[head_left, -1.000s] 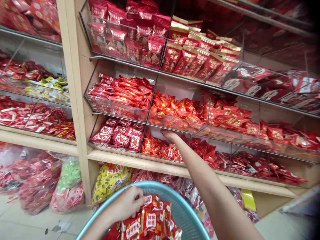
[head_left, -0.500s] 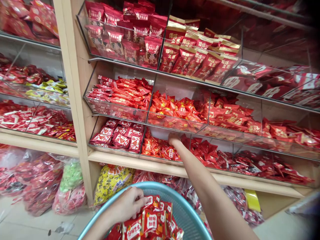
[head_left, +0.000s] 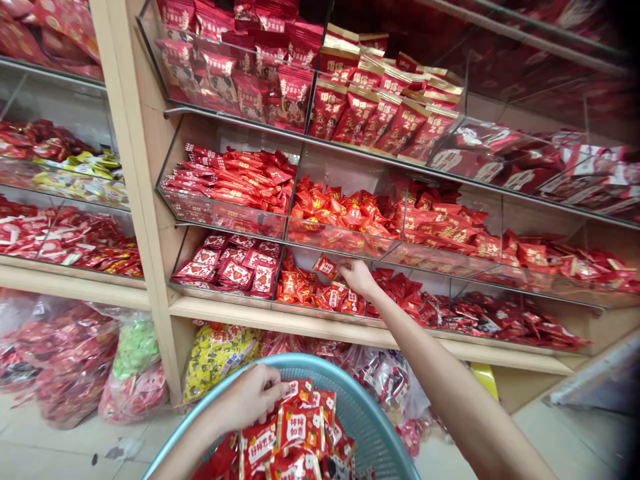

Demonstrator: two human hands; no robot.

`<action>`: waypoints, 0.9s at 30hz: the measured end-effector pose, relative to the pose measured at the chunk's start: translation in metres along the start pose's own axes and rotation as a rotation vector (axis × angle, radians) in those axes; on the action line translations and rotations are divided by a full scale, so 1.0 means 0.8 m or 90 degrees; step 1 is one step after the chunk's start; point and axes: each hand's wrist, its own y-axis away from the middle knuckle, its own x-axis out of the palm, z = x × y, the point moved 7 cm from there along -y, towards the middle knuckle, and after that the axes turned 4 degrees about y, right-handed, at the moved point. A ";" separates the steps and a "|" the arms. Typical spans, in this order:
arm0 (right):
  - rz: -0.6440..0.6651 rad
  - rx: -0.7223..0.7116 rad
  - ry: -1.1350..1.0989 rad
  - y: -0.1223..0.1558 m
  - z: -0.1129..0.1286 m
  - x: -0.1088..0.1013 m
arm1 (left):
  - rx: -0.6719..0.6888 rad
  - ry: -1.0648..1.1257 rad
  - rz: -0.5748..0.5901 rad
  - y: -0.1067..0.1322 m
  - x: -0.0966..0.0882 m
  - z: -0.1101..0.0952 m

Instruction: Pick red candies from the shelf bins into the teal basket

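My right hand (head_left: 357, 278) is in the lower shelf bin, its fingers pinching a small red candy packet (head_left: 325, 267) above loose red candy packets (head_left: 333, 298). Below the shelf is a blue plastic basket (head_left: 373, 407) partly filled with red and gold-edged candy packets (head_left: 300, 430). Over the basket's left side, my left hand (head_left: 256, 397) has its fingers curled down against the packets. What is between those fingers is hidden.
Clear bin fronts and dividers split the wooden shelving (head_left: 220, 313) into compartments of red packets. An upper bin front (head_left: 340, 243) hangs just above my right hand. Bagged yellow sweets (head_left: 220, 360) and a green and pink bag (head_left: 135, 373) stand on the floor.
My right hand has come up and forward from deep in the bin, with a candy packet now showing at its fingers. The view has shifted slightly; my left hand stays over the basket.
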 end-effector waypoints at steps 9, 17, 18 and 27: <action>-0.056 0.032 0.018 0.041 0.010 0.008 | 0.007 0.004 -0.005 -0.002 0.001 -0.001; -0.050 0.104 0.095 0.048 0.022 0.017 | 0.003 0.010 -0.005 -0.001 0.002 0.001; -0.041 0.099 0.090 0.036 0.019 0.014 | 0.004 0.012 -0.004 -0.001 0.002 0.001; 0.213 0.108 0.009 -0.060 -0.012 0.064 | -0.007 0.035 -0.008 0.000 0.001 0.005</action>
